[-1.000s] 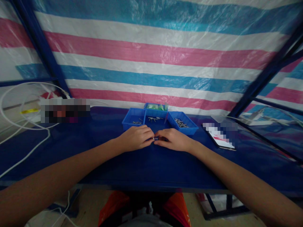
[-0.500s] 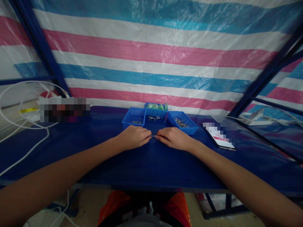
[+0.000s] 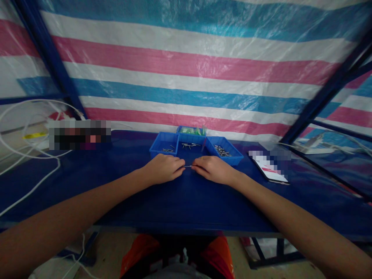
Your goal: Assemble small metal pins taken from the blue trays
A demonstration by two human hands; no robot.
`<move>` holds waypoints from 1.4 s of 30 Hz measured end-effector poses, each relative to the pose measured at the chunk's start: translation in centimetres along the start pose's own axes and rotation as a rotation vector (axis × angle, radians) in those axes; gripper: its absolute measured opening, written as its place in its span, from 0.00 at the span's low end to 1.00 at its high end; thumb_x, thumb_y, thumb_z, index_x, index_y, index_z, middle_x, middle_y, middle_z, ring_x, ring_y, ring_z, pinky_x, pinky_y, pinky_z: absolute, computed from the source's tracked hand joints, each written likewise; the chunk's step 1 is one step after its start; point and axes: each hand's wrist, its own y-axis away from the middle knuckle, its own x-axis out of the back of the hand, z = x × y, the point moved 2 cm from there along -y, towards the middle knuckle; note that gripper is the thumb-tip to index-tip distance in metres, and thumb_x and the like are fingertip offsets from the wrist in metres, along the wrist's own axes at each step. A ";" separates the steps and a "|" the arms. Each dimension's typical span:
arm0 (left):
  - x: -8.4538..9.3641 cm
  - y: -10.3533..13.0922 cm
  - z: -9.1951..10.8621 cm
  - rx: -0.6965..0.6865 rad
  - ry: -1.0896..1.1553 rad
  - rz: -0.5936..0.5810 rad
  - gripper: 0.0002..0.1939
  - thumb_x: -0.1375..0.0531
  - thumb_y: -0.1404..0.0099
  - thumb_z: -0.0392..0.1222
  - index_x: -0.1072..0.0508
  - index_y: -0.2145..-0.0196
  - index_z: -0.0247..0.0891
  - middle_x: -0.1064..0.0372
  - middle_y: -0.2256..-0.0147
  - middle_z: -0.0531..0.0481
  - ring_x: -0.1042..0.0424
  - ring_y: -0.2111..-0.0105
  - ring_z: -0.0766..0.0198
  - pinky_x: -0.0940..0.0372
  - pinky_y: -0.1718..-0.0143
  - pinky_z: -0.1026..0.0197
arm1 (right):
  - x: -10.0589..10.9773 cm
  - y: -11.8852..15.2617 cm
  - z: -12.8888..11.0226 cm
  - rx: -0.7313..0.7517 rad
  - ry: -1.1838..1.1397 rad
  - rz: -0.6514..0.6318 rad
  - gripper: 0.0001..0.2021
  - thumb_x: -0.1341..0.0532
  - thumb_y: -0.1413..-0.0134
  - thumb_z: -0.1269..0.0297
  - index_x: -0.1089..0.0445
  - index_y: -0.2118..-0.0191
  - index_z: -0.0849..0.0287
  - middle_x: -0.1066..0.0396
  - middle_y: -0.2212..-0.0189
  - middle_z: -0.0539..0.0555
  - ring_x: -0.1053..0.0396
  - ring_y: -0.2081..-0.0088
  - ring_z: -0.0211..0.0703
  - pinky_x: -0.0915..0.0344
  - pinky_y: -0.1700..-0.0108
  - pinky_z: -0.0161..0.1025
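Observation:
A thin silvery metal pin (image 3: pixel 187 166) spans the small gap between my two hands, just above the blue table. My left hand (image 3: pixel 167 168) is closed with thumb and fingers pinching its left end. Its right end sits in the pinch of my right hand (image 3: pixel 214 169). The fingers cover both ends, so their shape cannot be made out. Just beyond my left hand is a blue tray (image 3: pixel 155 146) with a few small metal pieces (image 3: pixel 167 150). Behind my right hand, another blue tray (image 3: pixel 236 154) holds several small metal parts (image 3: pixel 222 151).
Between the trays lie several thin metal pins (image 3: pixel 186 145). A third blue bin (image 3: pixel 181 130) at the back contains green-and-clear packaging (image 3: pixel 194 131). To the right rests a phone (image 3: pixel 270 168). White cables (image 3: pixel 37 192) run over the table's left side, and blue frame posts (image 3: pixel 315 93) flank it.
The gap between my fingertips has widened slightly, my left hand having shifted a little to the left, and more of the pin shows. Trays and phone stay where they were.

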 end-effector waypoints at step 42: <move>-0.6 -0.1 0.2 0.014 0.251 -0.046 0.10 0.49 0.34 0.42 0.31 0.68 0.37 0.31 0.73 0.54 0.31 0.73 0.67 0.46 0.74 0.66 | 0.6 0.3 -1.1 0.076 -0.309 0.130 0.08 0.46 0.42 0.66 0.35 0.57 0.59 0.29 0.69 0.51 0.32 0.66 0.37 0.37 0.62 0.36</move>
